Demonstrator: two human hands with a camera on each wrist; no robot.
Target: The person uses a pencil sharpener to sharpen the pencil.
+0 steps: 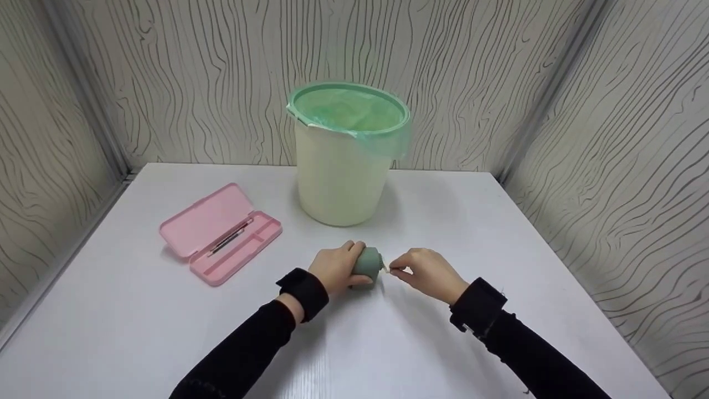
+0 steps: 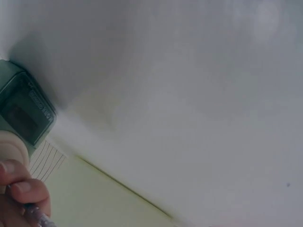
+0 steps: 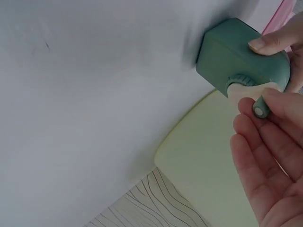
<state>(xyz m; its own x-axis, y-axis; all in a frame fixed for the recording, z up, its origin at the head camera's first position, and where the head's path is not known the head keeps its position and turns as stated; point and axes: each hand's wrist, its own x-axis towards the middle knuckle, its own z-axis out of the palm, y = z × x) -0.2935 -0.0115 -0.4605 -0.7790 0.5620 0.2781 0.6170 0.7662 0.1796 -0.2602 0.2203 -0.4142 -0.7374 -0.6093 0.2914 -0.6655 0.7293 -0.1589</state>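
Observation:
A green hand-crank pencil sharpener [image 1: 366,265] lies low over the white table in front of the bin. My left hand [image 1: 338,267] grips its body, thumb and fingers on opposite sides in the head view. In the right wrist view the left thumb [image 3: 270,43] rests on the sharpener's body. My right hand [image 1: 429,273] pinches the small green knob [image 3: 260,108] at the end of the cream crank arm [image 3: 248,92]. The left wrist view shows the sharpener's dark see-through window [image 2: 28,111]; beside the left fingers [image 2: 28,189] appears part of a slim shiny thing [image 2: 40,217].
A pale bin [image 1: 340,177] with a green rim and a green liner bag stands behind the hands. To the left lies an open pink pencil case [image 1: 235,260] holding slim pens or pencils [image 1: 226,243]. Wood-patterned walls [image 1: 221,83] enclose the table [image 1: 471,221].

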